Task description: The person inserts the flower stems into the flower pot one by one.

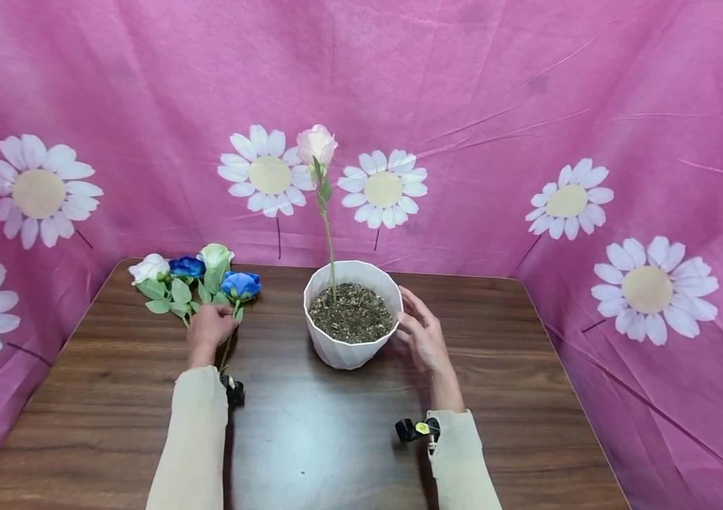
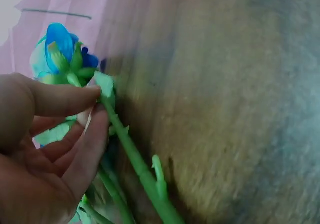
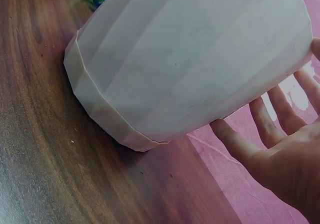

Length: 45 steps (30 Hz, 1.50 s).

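Observation:
My left hand (image 1: 210,327) pinches the green stem (image 2: 135,151) of a blue rose (image 1: 241,284) between thumb and fingers, just below its bloom. Around that hand lie a white rose (image 1: 150,268), a dark blue rose (image 1: 187,267) and a pale green-white rose (image 1: 215,256). At the pot's right side, my right hand (image 1: 423,334) rests its outstretched fingertips on the wall of the white faceted pot (image 3: 190,59). Dark soil (image 1: 351,315) fills the pot, and a pale pink rose (image 1: 317,145) stands upright in it, left of centre.
The brown wood-grain table (image 1: 310,453) carries the pot and the loose roses. Pink cloth (image 1: 463,64) printed with white daisies hangs behind the table and along both sides. A small black camera is strapped at each wrist.

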Available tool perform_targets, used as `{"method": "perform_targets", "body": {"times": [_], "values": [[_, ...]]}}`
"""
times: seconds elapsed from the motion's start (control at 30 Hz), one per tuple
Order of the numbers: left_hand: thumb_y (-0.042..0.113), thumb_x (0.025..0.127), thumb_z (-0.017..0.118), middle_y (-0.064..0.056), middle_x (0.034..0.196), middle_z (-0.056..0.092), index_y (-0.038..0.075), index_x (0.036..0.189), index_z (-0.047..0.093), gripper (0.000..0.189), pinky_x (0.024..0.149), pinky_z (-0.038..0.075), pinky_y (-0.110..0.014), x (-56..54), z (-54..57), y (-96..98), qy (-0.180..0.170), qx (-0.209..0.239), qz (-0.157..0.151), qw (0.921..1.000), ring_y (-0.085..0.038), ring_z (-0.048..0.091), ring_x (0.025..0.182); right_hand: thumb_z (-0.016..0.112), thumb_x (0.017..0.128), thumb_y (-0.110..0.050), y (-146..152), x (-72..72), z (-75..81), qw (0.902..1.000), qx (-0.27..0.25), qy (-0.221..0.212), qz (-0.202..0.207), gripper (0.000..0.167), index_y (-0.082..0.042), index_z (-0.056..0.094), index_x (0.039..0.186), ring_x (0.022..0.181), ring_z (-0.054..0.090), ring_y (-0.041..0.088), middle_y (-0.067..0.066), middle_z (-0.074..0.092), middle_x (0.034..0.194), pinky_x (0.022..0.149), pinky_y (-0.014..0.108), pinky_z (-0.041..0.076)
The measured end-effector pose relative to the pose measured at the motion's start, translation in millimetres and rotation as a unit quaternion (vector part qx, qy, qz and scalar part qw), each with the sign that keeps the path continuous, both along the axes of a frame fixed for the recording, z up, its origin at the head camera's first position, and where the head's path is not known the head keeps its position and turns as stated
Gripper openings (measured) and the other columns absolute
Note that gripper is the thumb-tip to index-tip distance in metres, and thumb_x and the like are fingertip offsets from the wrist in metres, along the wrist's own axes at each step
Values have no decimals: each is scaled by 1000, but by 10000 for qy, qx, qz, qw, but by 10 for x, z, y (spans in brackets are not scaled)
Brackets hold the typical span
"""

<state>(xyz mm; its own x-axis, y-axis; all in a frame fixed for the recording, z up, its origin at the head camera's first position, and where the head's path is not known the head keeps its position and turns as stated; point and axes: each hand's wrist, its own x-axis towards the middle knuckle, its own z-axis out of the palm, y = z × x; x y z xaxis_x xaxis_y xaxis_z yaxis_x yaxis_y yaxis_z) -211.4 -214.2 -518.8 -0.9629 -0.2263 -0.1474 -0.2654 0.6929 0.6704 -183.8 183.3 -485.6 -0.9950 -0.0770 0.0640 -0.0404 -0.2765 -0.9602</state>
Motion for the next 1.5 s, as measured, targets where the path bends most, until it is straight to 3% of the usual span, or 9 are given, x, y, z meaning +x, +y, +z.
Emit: {"method": "perform_targets", "body": {"times": [0.1,0.2,0.3,0.43,0.67,0.87,1.1,1.27,1.5], "values": [[8,92,65,-22,110,70,-5,114,70,27,86,55,-46,2,-25,-42,54,754,-12,9971,-37,67,98,50,97,4,1,10,-5,10000,-11,-1,-21,57,5,35,152,122,53,33,30,40,148,94,41,56],[5,96,62,-14,96,72,-13,116,65,27,74,58,-28,8,-32,-72,81,1903,99,9817,-16,67,81,50,97,4,1,21,-9,10000,-21,8,-33,58,5,35,152,122,53,33,30,40,148,94,41,56],[3,101,58,-2,89,73,-16,122,57,29,65,58,-18,18,26,-91,24,3058,240,9518,-3,65,74,50,97,4,5,29,-17,10000,-6,8,-20,58,5,35,153,121,54,33,30,40,149,96,45,55],[1,102,56,4,80,73,-12,121,53,23,68,59,-20,23,181,-111,106,4209,468,9059,-5,70,73,50,97,4,4,44,-8,10000,-11,12,-19,58,5,35,153,121,54,33,29,40,149,96,47,54],[0,102,57,-2,79,74,4,99,63,9,70,61,-26,25,344,-103,654,5669,620,8189,-13,74,74,51,96,3,12,37,3,9999,-45,91,28,58,5,36,152,121,54,33,30,40,149,94,43,56],[-3,101,56,-10,80,74,5,87,65,18,68,62,-31,34,404,-9,1081,6481,746,7502,-18,75,74,52,97,3,10,19,-6,10000,-50,53,39,58,5,36,152,119,56,28,31,39,149,93,39,56],[-7,95,62,-17,75,72,-1,82,66,15,62,63,-38,10,607,96,1789,7150,1323,6628,-25,74,66,51,97,2,4,8,-16,9999,-53,111,83,57,5,36,152,120,55,30,30,39,149,97,45,54],[-8,92,67,-16,74,72,-4,82,72,11,60,62,-37,2,772,158,2222,7211,1650,6352,-24,73,64,51,98,3,5,0,-6,9999,7,110,49,56,5,37,152,120,55,29,28,42,148,97,46,54],[-7,91,67,-18,75,71,-6,87,74,9,60,63,-40,28,855,173,2256,7603,1919,5781,-26,72,64,50,98,3,4,0,2,9999,-24,124,66,56,5,36,152,120,55,30,29,41,149,96,46,54]]}}
